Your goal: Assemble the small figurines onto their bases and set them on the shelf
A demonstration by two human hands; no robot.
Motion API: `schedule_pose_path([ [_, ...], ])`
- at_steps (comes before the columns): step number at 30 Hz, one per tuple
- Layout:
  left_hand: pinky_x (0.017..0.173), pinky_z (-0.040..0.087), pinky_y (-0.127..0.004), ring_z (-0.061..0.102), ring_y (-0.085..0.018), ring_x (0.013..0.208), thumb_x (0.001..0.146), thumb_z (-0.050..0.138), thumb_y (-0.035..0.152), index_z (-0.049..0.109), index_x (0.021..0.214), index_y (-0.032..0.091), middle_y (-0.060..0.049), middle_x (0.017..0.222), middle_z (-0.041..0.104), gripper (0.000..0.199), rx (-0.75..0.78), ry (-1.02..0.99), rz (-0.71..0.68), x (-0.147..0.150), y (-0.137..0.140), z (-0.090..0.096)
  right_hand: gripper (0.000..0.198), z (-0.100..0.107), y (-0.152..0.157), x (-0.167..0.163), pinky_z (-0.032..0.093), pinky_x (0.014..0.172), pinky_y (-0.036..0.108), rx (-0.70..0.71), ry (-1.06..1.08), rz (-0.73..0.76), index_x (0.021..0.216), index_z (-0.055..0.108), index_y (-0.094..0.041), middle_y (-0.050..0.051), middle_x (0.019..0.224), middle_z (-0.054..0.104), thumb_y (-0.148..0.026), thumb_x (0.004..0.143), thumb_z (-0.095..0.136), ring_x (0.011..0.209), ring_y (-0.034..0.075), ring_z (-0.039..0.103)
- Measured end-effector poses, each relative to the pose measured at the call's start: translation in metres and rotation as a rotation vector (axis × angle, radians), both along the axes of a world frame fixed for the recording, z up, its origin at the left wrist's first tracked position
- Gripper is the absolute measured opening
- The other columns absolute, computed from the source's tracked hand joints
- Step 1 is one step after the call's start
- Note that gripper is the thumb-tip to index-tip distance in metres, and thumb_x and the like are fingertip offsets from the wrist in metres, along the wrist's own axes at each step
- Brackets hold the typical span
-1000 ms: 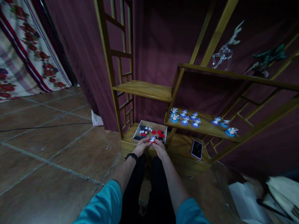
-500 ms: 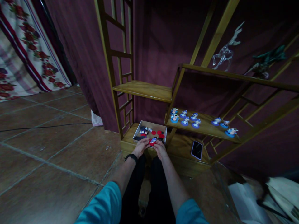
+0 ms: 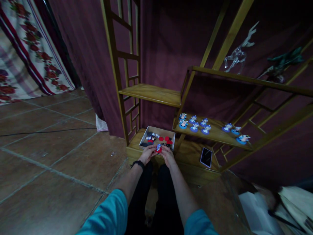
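Note:
Between my fingertips I hold a small white-and-purple figurine (image 3: 158, 148) on a round red base. My left hand (image 3: 148, 154) grips it from the left and my right hand (image 3: 168, 154) from the right, both closed on its base. Just beyond and partly under my hands is an open cardboard box (image 3: 148, 129). Inside it lie several loose figurines (image 3: 153, 137) and red discs (image 3: 167, 138), along with dark pieces. My hands hide the box's near side.
Several figurines on blue and purple bases (image 3: 205, 129) stand on the wooden shelf (image 3: 215, 135) to the right. A phone (image 3: 206, 157) lies on the lower board. Higher up are a clear deer ornament (image 3: 237, 57) and a dark green ornament (image 3: 285, 62). A white bag (image 3: 297, 202) sits at lower right.
The figurine has turned from a leaning pose to a more upright one between my fingers, shifting slightly left. My hands otherwise stay in place over the box's near edge.

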State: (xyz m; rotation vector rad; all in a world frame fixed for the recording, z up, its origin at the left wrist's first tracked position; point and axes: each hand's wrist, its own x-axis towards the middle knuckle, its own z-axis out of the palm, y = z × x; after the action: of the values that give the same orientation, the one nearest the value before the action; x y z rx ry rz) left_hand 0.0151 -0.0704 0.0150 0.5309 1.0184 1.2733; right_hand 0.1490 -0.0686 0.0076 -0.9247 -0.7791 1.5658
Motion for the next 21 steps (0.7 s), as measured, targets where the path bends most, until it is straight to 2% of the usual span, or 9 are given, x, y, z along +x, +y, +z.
schedule_pose_path([
  [6,0.061,0.053,-0.023,0.063,-0.012,0.060,0.068,0.066,0.007,0.063,0.084,0.011,-0.007,0.073,0.067,0.017,-0.003,-0.052,0.050,-0.001,-0.001,0.002,0.029,-0.005,0.000,-0.002,0.048,0.078,0.031,0.059,-0.068,-0.004,0.084,0.063,-0.021,0.002,0.090,0.067,-0.019,0.055,0.068,0.079,0.015,0.063],
  [10,0.063,0.053,-0.024,0.064,-0.013,0.064,0.066,0.069,0.009,0.063,0.084,0.010,-0.009,0.075,0.067,0.020,0.011,-0.048,0.038,0.000,-0.003,0.002,0.036,-0.012,0.002,-0.004,0.048,0.076,0.031,0.085,-0.159,0.024,0.087,0.063,-0.021,-0.001,0.082,0.067,-0.017,0.051,0.069,0.072,0.013,0.061],
  [16,0.069,0.053,-0.026,0.065,-0.014,0.070,0.063,0.072,0.009,0.062,0.083,0.011,-0.008,0.078,0.068,0.023,0.038,-0.051,0.017,0.002,-0.004,0.003,0.036,-0.015,0.006,-0.006,0.047,0.081,0.034,0.091,-0.185,-0.033,0.085,0.063,-0.020,0.000,0.084,0.068,-0.021,0.050,0.072,0.078,0.016,0.061],
  [21,0.067,0.053,-0.025,0.064,-0.013,0.065,0.064,0.071,0.010,0.061,0.079,0.012,-0.006,0.073,0.067,0.018,0.051,-0.058,0.014,0.000,-0.001,0.000,0.035,-0.015,0.007,-0.007,0.048,0.082,0.034,0.084,-0.154,-0.031,0.084,0.063,-0.019,0.001,0.086,0.068,-0.021,0.051,0.073,0.080,0.016,0.062],
])
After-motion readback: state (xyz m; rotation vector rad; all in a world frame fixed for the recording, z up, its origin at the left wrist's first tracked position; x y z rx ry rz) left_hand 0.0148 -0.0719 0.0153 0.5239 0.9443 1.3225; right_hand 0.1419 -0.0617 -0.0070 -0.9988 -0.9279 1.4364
